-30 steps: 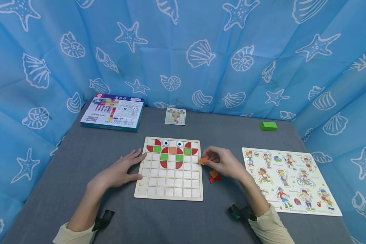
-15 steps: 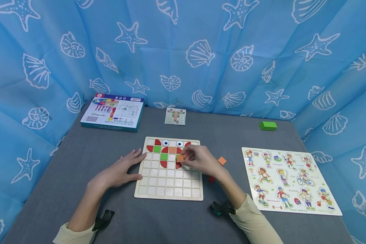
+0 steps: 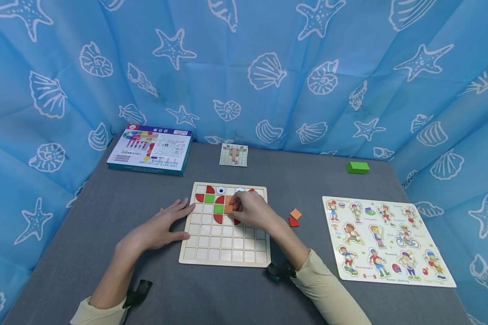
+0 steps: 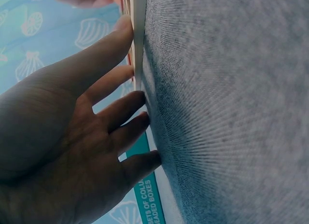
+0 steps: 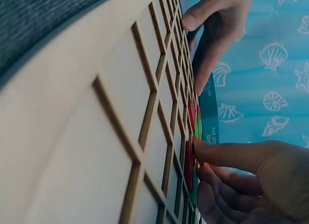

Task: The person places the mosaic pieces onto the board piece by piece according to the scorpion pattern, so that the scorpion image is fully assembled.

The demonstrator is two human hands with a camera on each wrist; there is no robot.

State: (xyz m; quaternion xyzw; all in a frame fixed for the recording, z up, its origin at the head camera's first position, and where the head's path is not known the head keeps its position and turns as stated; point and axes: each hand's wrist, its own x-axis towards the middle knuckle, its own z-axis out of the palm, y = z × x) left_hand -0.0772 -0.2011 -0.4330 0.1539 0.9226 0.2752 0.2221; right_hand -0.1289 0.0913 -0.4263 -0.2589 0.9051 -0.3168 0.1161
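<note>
A wooden grid board (image 3: 224,262) lies on the table, its upper rows set with red, green and orange tiles and two eye tiles. My right hand (image 3: 252,210) pinches an orange square tile (image 3: 228,209) between thumb and fingers, over a square below the orange one in the middle column. It covers several tiles on the right side. In the right wrist view the thumb and fingertips meet right at the board's surface. My left hand (image 3: 162,225) rests at the board's left edge, fingers spread and touching the rim, as the left wrist view also shows.
An orange tile (image 3: 296,214) and a red tile (image 3: 294,222) lie right of the board. Behind it stands a pattern card (image 3: 233,155), with a flat box (image 3: 150,150) at back left. A green block (image 3: 358,168) and a sports picture puzzle (image 3: 390,241) are on the right.
My right hand has moved left from beside the board, carrying the orange tile over the middle column. The left hand has stayed still.
</note>
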